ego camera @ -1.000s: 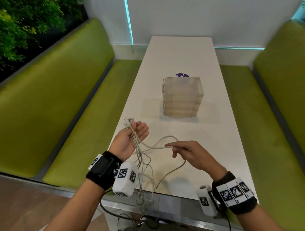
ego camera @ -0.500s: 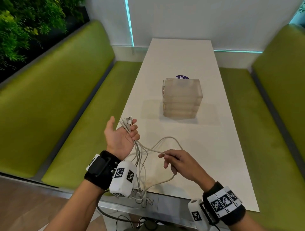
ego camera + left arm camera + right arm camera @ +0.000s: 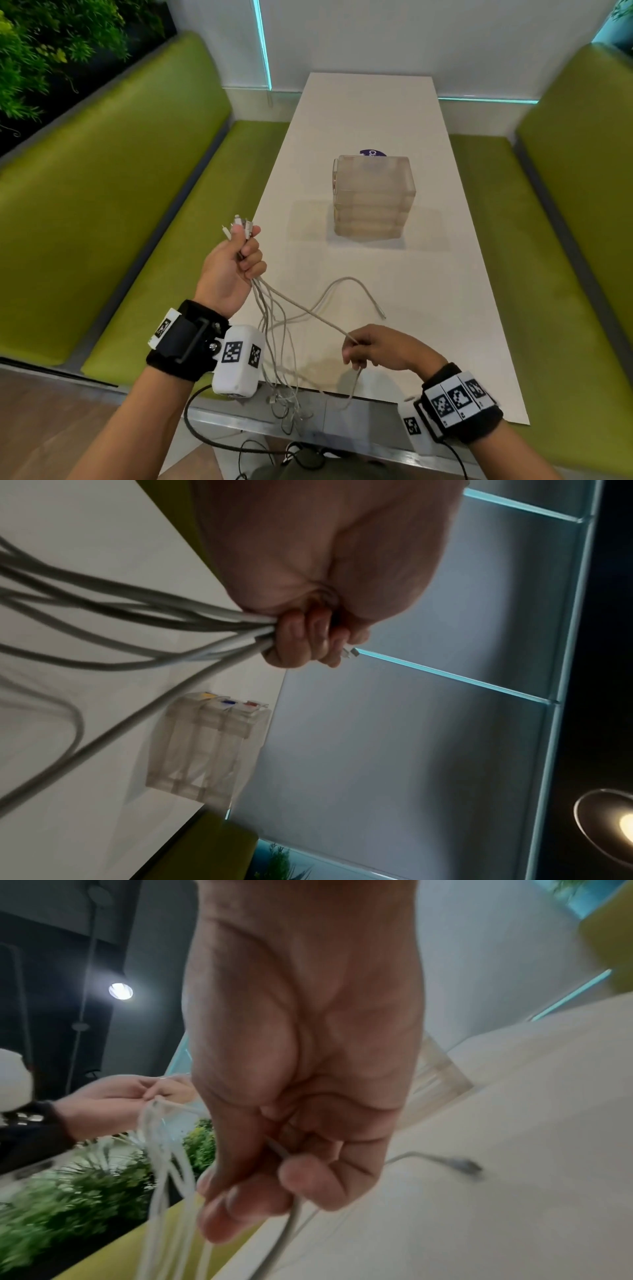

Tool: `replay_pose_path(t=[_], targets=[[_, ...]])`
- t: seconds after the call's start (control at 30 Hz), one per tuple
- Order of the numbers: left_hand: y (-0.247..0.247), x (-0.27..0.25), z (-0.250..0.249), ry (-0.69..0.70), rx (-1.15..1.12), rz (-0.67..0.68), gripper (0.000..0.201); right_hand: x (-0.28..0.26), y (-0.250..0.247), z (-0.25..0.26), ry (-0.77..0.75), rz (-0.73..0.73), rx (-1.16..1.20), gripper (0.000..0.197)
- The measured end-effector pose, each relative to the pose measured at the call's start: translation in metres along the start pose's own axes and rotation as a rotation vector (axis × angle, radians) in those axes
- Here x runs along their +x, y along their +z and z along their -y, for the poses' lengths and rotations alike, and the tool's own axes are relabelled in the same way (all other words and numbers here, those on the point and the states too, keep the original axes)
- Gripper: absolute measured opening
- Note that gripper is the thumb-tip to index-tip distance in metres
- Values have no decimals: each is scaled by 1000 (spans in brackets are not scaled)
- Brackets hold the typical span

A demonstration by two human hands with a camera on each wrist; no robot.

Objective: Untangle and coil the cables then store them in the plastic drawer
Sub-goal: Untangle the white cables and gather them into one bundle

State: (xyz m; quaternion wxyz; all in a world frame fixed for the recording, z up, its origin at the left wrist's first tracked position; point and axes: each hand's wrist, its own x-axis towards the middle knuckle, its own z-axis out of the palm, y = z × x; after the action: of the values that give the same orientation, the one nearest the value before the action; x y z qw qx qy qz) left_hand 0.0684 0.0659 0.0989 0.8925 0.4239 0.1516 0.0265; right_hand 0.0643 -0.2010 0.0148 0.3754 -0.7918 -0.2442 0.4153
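My left hand (image 3: 239, 260) is raised over the table's left edge and grips a bundle of white cables (image 3: 274, 329) near their plugs (image 3: 239, 224), which stick out above the fist. The left wrist view shows the fingers (image 3: 301, 639) curled round the cables (image 3: 137, 620). The strands hang down past the table's near edge in a tangle (image 3: 287, 404). My right hand (image 3: 373, 346) pinches one cable (image 3: 308, 313), stretched taut from the left fist; the right wrist view shows it running through the fingers (image 3: 308, 1177). Another cable's end (image 3: 380, 313) lies on the table. The translucent plastic drawer unit (image 3: 371, 197) stands mid-table, drawers closed.
The white table (image 3: 445, 274) runs away from me between two green benches (image 3: 102, 205) (image 3: 565, 240). A purple round sticker (image 3: 372, 153) shows behind the drawer unit. Black wires (image 3: 260, 448) hang below the near table edge. Plants (image 3: 51, 41) stand at the far left.
My left hand closed into a fist round the bundle and rose. My right hand moved toward me and to the right, drawing one cable taut out of the bundle.
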Motion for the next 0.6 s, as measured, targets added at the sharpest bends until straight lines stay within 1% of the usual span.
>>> replay_pose_path(t=[0.07, 0.13, 0.17, 0.23, 0.3, 0.37, 0.43, 0.5, 0.6], targets=[[-6, 1, -10, 27, -7, -5, 33, 1, -8, -12, -5, -47, -37, 16], [-12, 2, -21, 53, -30, -11, 33, -2, -14, -22, -21, -38, 13, 20], [-16, 2, -25, 66, -39, -19, 34, -6, -17, -26, -49, -43, 106, 24], [-22, 3, -29, 89, -29, -52, 34, -13, -19, -28, -120, -115, 355, 29], [-25, 0, -24, 106, 37, -80, 34, -18, -19, -18, -198, -232, 597, 25], [-21, -4, -10, 83, 154, -64, 34, -19, -21, -1, -249, -357, 716, 23], [-11, -9, 8, 26, 280, -8, 36, -16, -23, 21, -299, -433, 744, 24], [0, -14, 26, -35, 365, 67, 43, -11, -25, 41, -339, -473, 738, 24], [14, -21, 44, -102, 370, 196, 50, -3, -24, 62, -315, -575, 623, 26]])
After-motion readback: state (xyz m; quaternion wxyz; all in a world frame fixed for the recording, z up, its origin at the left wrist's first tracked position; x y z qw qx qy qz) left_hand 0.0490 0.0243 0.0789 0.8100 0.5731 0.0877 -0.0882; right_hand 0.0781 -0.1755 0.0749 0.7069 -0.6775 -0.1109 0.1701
